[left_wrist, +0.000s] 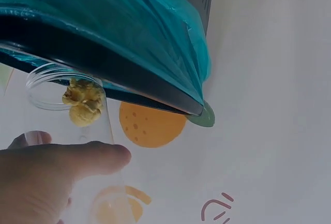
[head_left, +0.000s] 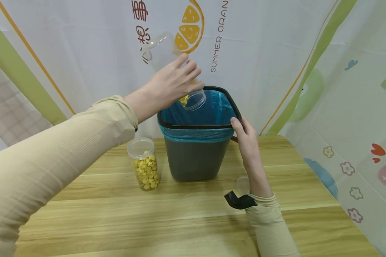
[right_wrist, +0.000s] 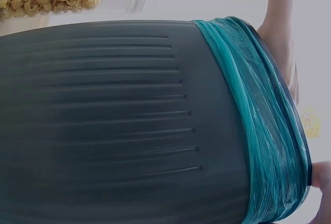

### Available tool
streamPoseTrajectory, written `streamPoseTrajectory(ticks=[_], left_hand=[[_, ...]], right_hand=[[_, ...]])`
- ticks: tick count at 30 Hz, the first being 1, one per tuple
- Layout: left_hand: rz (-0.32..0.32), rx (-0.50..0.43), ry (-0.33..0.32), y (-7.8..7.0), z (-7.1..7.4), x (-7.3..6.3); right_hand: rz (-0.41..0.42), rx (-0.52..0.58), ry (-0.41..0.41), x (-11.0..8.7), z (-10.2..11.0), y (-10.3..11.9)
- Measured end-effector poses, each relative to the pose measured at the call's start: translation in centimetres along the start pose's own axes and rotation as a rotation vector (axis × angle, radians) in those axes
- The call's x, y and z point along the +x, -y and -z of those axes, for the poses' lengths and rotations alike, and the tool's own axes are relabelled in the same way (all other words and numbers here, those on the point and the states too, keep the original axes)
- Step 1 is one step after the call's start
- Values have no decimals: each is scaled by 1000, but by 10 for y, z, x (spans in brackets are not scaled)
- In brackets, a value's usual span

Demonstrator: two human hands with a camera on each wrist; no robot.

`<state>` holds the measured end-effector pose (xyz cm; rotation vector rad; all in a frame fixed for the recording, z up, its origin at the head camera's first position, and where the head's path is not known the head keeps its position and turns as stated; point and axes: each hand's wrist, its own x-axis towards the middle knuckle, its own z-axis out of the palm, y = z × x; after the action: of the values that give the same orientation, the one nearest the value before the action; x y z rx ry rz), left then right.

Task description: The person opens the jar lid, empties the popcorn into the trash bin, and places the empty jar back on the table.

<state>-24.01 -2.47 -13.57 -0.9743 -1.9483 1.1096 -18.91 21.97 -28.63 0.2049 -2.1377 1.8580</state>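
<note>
In the head view my left hand [head_left: 177, 80] grips a clear plastic jar [head_left: 159, 50], tipped with its mouth down over the bin. A few yellow popcorn pieces [left_wrist: 84, 102] sit near the jar's mouth in the left wrist view. The dark grey trash bin [head_left: 196, 160] stands upright on the table, lined with a blue plastic bag [head_left: 199, 135] folded over its black rim. My right hand [head_left: 247, 142] holds the rim at the bin's right front corner, thumb on top. Left of the bin stands a second clear jar [head_left: 144, 167], partly full of yellow popcorn.
A clear round lid [head_left: 243, 185] lies on the wooden table [head_left: 180, 221] beside my right wrist. A black strap [head_left: 239, 200] sticks out from that wrist. Printed curtains [head_left: 244, 43] hang close behind the bin and along the right side.
</note>
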Motion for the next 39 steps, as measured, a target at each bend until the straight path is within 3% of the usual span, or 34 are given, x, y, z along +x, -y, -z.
streamPoseTrajectory(ticks=[12,25,29,35,39], left_hand=[[-55,83,-20,-1,1,10],[-114,87,60,-5,5,17],[-88,62,49,-5,4,17],[9,-86,73,-6,4,13],[-7,-63,62,-5,4,12]], right_hand=[[10,5,8,0,0,-1],[12,7,12,0,1,0],[11,7,10,0,1,0],[5,13,7,1,1,0],[1,7,-1,1,1,0]])
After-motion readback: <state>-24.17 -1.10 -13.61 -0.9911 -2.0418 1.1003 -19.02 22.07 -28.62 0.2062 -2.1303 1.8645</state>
